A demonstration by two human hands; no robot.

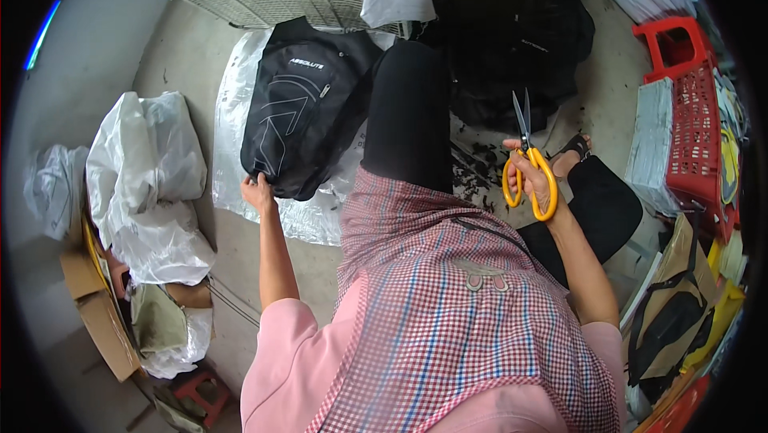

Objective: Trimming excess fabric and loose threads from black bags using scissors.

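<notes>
Black fabric backpack (292,117), printed with pale lines, lies on clear plastic sheeting (232,145), its lower edge pinched by the left hand (260,194); well apart, the right hand (534,179) grips yellow-handled metal scissors (525,142), blades parted. It looks fully assembled; whether trimming remains, I cannot tell.

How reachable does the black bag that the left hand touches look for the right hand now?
Probably not freely: the right hand holds scissors, and the person's leg lies between it and the black bag.
</notes>
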